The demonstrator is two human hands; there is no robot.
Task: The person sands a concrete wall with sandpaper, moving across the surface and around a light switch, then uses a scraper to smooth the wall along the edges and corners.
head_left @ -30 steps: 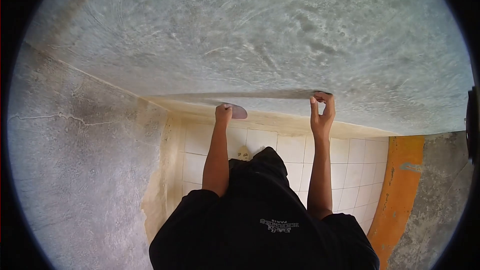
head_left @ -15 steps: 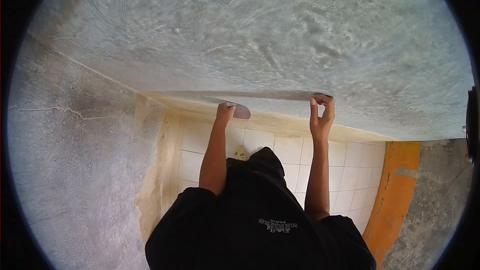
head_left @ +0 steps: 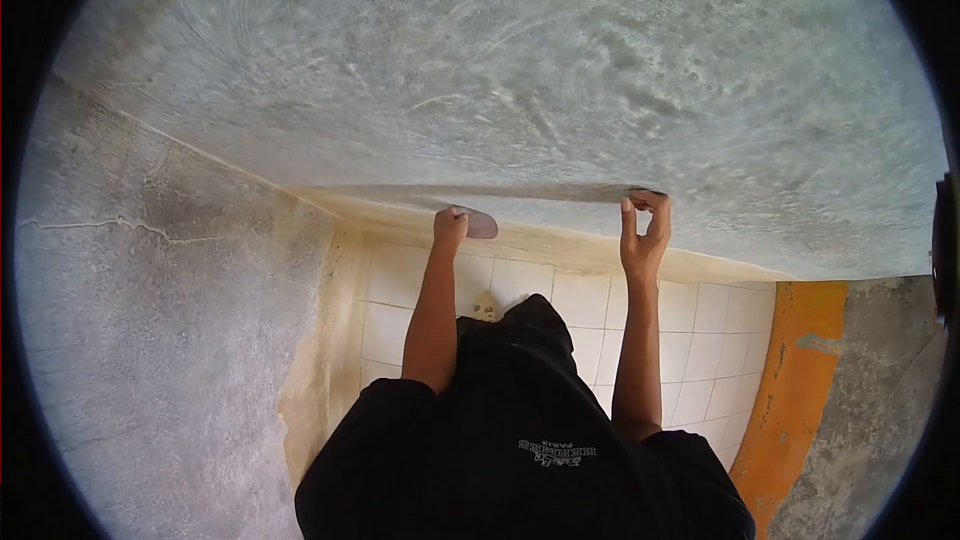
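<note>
In my left hand (head_left: 450, 228) is a flat reddish-brown piece with a rounded end (head_left: 482, 225), pinched at its left end. The piece juts out to the right, close to the lower part of the grey plaster wall (head_left: 560, 70). Farther right, my right hand (head_left: 645, 232) is raised to the same wall. Its fingers curl, and a gap shows between them and the thumb. The fingertips appear to be at the wall surface, beside a dark patch; I see nothing held there.
A second grey wall (head_left: 150, 340) with a crack stands on the left. White floor tiles (head_left: 580, 299) lie below, with a pale patterned object (head_left: 485, 306) near my dark clothing. An orange strip (head_left: 800, 380) borders the tiles on the right, beside rough grey concrete (head_left: 875, 380).
The view has shifted very slightly. Both hands stay in almost the same places, and the left still pinches the reddish-brown piece.
</note>
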